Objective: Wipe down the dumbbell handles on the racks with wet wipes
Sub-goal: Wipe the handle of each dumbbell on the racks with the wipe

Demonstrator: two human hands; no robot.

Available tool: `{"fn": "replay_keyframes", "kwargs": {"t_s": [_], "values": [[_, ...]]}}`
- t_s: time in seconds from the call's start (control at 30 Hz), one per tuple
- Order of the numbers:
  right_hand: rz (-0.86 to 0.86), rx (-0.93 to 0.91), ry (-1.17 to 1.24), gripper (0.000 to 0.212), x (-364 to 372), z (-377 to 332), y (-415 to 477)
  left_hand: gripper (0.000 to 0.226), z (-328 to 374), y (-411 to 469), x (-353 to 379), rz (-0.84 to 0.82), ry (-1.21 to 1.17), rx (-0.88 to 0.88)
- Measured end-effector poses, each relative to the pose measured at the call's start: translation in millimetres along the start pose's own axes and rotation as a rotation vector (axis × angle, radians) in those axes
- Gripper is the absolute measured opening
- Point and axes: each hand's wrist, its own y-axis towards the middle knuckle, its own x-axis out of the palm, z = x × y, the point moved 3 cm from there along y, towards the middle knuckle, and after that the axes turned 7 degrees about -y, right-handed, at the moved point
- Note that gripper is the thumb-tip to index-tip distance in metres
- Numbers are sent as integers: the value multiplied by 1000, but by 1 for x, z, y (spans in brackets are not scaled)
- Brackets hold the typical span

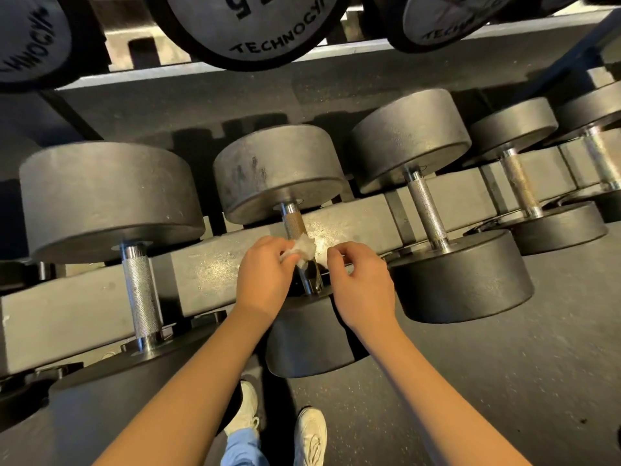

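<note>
A black dumbbell (pixel 279 169) lies on the lower rack in the middle of the view, and its knurled steel handle (pixel 294 225) runs toward me. A crumpled white wet wipe (pixel 304 249) is wrapped over the middle of that handle. My left hand (pixel 265 274) pinches the wipe's left end. My right hand (pixel 361 280) pinches its right end, so the wipe spans the bar between both hands. The handle's lower part shows between my hands as a shiny stub.
Neighbouring dumbbells sit on the same rack: one to the left (pixel 141 294), one to the right (pixel 428 210), smaller ones further right (pixel 521 183). An upper shelf holds larger dumbbells (pixel 248 25). My white shoes (pixel 311 435) stand on the dark rubber floor below.
</note>
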Motion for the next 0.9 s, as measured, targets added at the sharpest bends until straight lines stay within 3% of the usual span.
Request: {"fn": "replay_keyframes", "kwargs": {"t_s": [0.23, 0.43, 0.63, 0.7, 0.83, 0.9], "values": [[12, 12, 37, 23, 1, 1, -1, 9, 10, 16, -7, 141, -118, -100], [8, 0, 32, 23, 1, 1, -1, 13, 11, -7, -1, -72, -85, -140], [25, 12, 47, 23, 1, 1, -2, 6, 15, 11, -7, 153, -160, -169], [29, 6, 45, 24, 2, 1, -2, 6, 14, 11, -4, 118, -123, -175], [47, -1, 40, 25, 1, 4, -2, 13, 12, -6, -1, -112, -83, -195], [50, 5, 33, 26, 1, 3, -2, 15, 12, -8, -1, -134, -72, -194]]}}
